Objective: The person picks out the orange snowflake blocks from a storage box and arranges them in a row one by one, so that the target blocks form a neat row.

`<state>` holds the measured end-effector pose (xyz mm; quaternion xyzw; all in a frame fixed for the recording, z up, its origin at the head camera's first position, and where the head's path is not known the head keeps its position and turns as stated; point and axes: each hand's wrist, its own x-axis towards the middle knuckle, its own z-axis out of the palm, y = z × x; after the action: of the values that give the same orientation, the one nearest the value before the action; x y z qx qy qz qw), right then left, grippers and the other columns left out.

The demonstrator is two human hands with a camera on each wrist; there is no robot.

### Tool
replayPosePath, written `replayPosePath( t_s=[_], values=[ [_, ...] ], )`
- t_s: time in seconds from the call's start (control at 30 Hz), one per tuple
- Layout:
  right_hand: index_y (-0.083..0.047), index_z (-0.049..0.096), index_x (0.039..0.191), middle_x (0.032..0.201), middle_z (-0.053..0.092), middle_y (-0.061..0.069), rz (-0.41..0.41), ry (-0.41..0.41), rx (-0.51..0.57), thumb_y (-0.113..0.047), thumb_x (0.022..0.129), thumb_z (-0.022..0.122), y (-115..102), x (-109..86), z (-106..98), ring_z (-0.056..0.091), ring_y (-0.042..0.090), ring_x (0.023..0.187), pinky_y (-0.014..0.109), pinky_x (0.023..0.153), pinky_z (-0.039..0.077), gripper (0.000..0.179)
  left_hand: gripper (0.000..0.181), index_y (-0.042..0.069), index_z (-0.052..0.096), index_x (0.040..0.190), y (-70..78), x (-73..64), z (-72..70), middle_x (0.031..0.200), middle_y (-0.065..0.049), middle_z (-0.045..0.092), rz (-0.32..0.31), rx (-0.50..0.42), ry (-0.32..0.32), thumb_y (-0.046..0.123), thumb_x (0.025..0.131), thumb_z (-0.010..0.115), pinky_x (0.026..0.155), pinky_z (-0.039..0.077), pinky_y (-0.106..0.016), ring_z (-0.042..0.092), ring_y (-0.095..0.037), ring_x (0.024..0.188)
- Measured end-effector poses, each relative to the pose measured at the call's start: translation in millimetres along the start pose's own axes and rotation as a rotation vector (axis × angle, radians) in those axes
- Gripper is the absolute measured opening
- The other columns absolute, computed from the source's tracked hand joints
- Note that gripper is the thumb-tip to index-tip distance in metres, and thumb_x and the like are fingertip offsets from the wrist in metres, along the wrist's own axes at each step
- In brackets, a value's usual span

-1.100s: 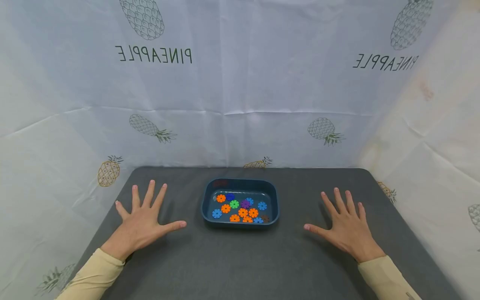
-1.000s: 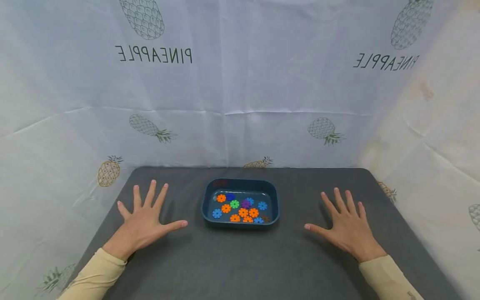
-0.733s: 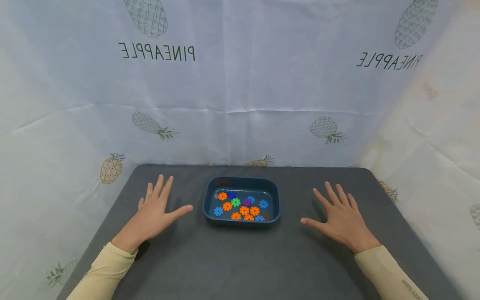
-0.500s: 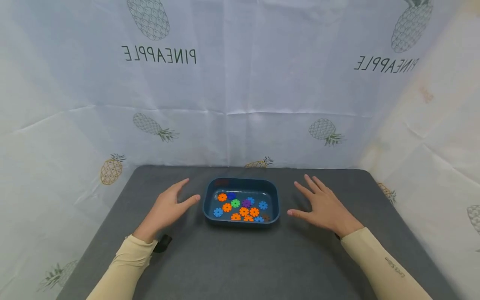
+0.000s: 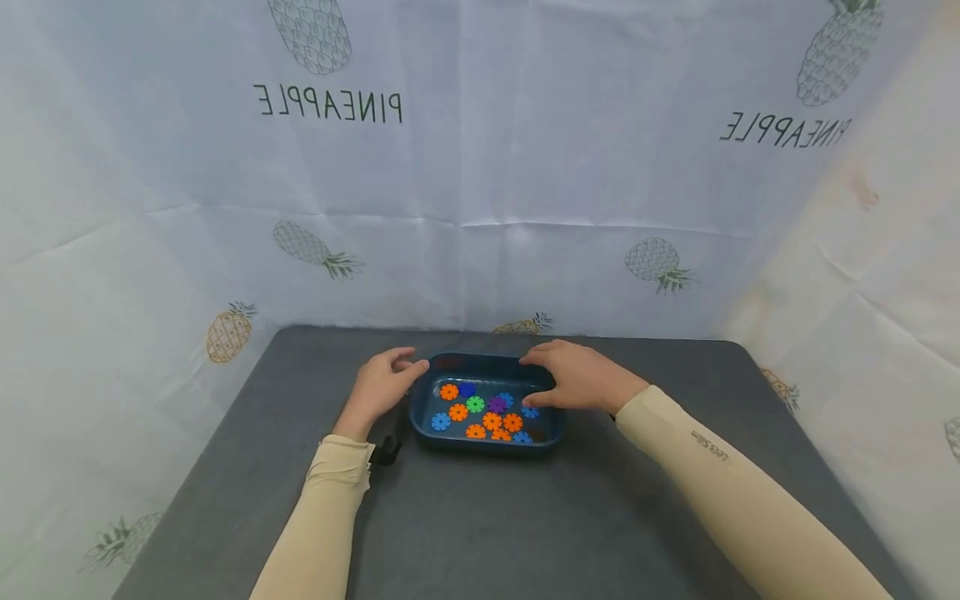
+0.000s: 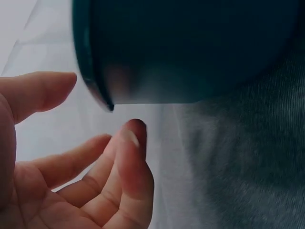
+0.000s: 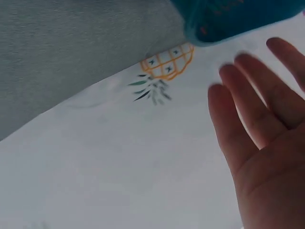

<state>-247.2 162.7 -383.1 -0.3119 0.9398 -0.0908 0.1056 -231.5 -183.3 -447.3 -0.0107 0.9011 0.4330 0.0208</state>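
A dark blue tray [image 5: 486, 442] sits mid-table and holds several flat toy gears, among them an orange gear [image 5: 448, 391], a green gear [image 5: 475, 404] and a purple gear [image 5: 496, 405]. My left hand [image 5: 384, 383] is at the tray's far left corner with loosely bent fingers. In the left wrist view the left hand [image 6: 95, 181] stays just short of the tray wall [image 6: 190, 52]. My right hand [image 5: 576, 377] hovers over the far right corner, thumb reaching above the gears. In the right wrist view the right hand's [image 7: 259, 129] fingers are straight, with the tray corner [image 7: 228, 19] beyond them.
The tray stands on a dark grey table [image 5: 487, 525] with rounded far corners. White cloth printed with pineapples [image 5: 480, 183] hangs behind and at both sides. A small black strap piece [image 5: 386, 452] shows at my left wrist.
Both hands left their flat, spread rest on the table at either side and moved inward and forward to the tray's far corners. The tray and gears have not moved.
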Motion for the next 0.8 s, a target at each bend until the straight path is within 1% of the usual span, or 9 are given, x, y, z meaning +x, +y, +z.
replayPosePath(
  t_s=[0.1,0.23,0.33,0.4,0.47,0.6,0.7,0.8],
  values=[
    [-0.015,0.062,0.153,0.159,0.058,0.010,-0.018,-0.055,-0.009,-0.051,0.096,0.080,-8.9,16.2,-0.8,0.054,0.035,0.149,0.058,0.120,0.047,0.069,0.065,0.008,0.057,0.156,-3.9,3.2,0.3,0.130,-0.019,0.075,-0.008,-0.018,0.005,0.047,0.106,0.067,0.088,0.063,-0.047,0.076,-0.027,0.096],
    [-0.014,0.065,0.151,0.154,0.064,0.008,-0.035,-0.135,-0.010,-0.044,0.096,0.082,-18.5,30.5,1.7,0.061,0.032,0.142,0.054,0.116,0.051,0.064,0.060,0.008,0.059,0.155,-7.4,4.7,2.3,0.122,-0.017,0.078,-0.009,-0.035,-0.017,0.042,0.106,0.068,0.083,0.064,-0.041,0.073,-0.020,0.086],
    [-0.014,0.070,0.142,0.142,0.071,0.007,-0.039,-0.193,-0.030,-0.040,0.096,0.084,-24.0,37.4,5.0,0.068,0.027,0.126,0.050,0.108,0.057,0.055,0.058,0.009,0.060,0.154,-8.3,6.0,4.7,0.117,-0.015,0.078,-0.001,-0.044,-0.028,0.040,0.106,0.068,0.079,0.063,-0.038,0.071,-0.018,0.081],
    [-0.014,0.074,0.136,0.133,0.075,0.005,-0.035,-0.225,-0.053,-0.038,0.095,0.085,-27.4,40.6,6.4,0.071,0.023,0.114,0.047,0.103,0.059,0.048,0.056,0.009,0.061,0.153,-7.8,6.5,6.4,0.114,-0.014,0.079,0.001,-0.050,-0.031,0.038,0.106,0.069,0.075,0.061,-0.036,0.070,-0.018,0.078],
    [-0.014,0.077,0.130,0.125,0.077,0.004,-0.033,-0.250,-0.071,-0.037,0.094,0.086,-31.3,44.3,7.9,0.071,0.019,0.103,0.044,0.097,0.061,0.042,0.054,0.010,0.062,0.153,-7.8,6.8,7.2,0.110,-0.013,0.079,-0.004,-0.059,-0.036,0.035,0.106,0.069,0.071,0.058,-0.033,0.069,-0.019,0.076],
    [-0.016,0.079,0.121,0.113,0.077,0.000,-0.039,-0.285,-0.107,-0.035,0.094,0.087,-40.1,52.5,10.8,0.068,0.014,0.090,0.040,0.090,0.061,0.034,0.049,0.011,0.064,0.151,-8.0,6.4,6.6,0.101,-0.011,0.078,-0.011,-0.088,-0.036,0.029,0.105,0.069,0.065,0.053,-0.032,0.066,-0.022,0.071],
    [-0.016,0.080,0.117,0.105,0.076,-0.004,-0.044,-0.302,-0.122,-0.033,0.093,0.087,-45.0,58.0,14.6,0.067,0.012,0.085,0.038,0.085,0.061,0.029,0.048,0.010,0.064,0.150,-8.5,6.0,5.8,0.095,-0.011,0.077,-0.006,-0.101,-0.032,0.026,0.105,0.069,0.062,0.050,-0.033,0.065,-0.024,0.068],
    [-0.018,0.080,0.112,0.100,0.074,-0.006,-0.028,-0.323,-0.119,-0.031,0.093,0.088,-47.2,61.4,19.8,0.066,0.011,0.082,0.037,0.082,0.061,0.025,0.049,0.010,0.064,0.150,-9.5,5.8,6.1,0.094,-0.012,0.077,-0.002,-0.101,-0.035,0.026,0.105,0.069,0.062,0.049,-0.033,0.064,-0.023,0.066]
  ],
)
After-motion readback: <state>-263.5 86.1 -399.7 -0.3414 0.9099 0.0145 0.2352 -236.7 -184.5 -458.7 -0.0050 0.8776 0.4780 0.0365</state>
